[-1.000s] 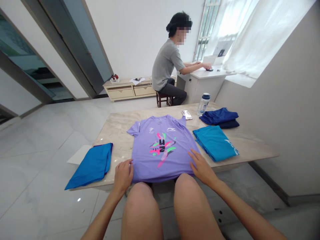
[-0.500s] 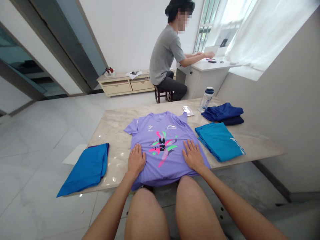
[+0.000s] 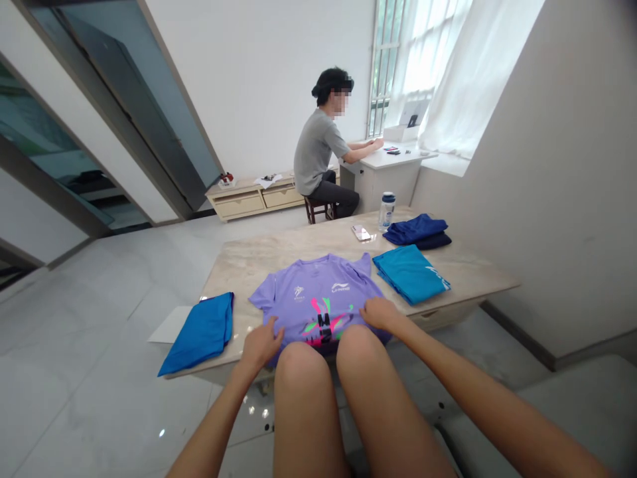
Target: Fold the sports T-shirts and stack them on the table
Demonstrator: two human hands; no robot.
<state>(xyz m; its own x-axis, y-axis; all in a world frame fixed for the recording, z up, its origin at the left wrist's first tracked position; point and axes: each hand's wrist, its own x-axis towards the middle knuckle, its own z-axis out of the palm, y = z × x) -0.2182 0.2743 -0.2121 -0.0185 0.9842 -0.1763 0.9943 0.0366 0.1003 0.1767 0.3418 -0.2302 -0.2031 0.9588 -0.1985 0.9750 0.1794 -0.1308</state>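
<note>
A purple T-shirt (image 3: pixel 318 279) lies front up on the marble-patterned table, with white logos at the chest and a pink, green and black print below. Its lower part hangs toward my knees and is partly hidden by them. My left hand (image 3: pixel 263 345) is at the shirt's left side, fingers curled onto the fabric. On the right side, my right hand (image 3: pixel 381 313) is closed with bent fingers, pinching the cloth beside the print. Folded blue cloth (image 3: pixel 202 332) lies left of the shirt, and a folded turquoise garment (image 3: pixel 412 272) lies to its right.
Dark blue folded clothes (image 3: pixel 418 231), a water bottle (image 3: pixel 386 212) and a phone (image 3: pixel 361 233) are at the back right of the table (image 3: pixel 239 259). Beyond it, another person (image 3: pixel 318 153) sits at a white desk (image 3: pixel 393 172). A low cabinet (image 3: pixel 243 204) stands along the wall.
My hands have gone from lying flat on the shirt to gripping its sides. The print has slid closer to my knees and its lower part is now hidden. The camera view has shifted.
</note>
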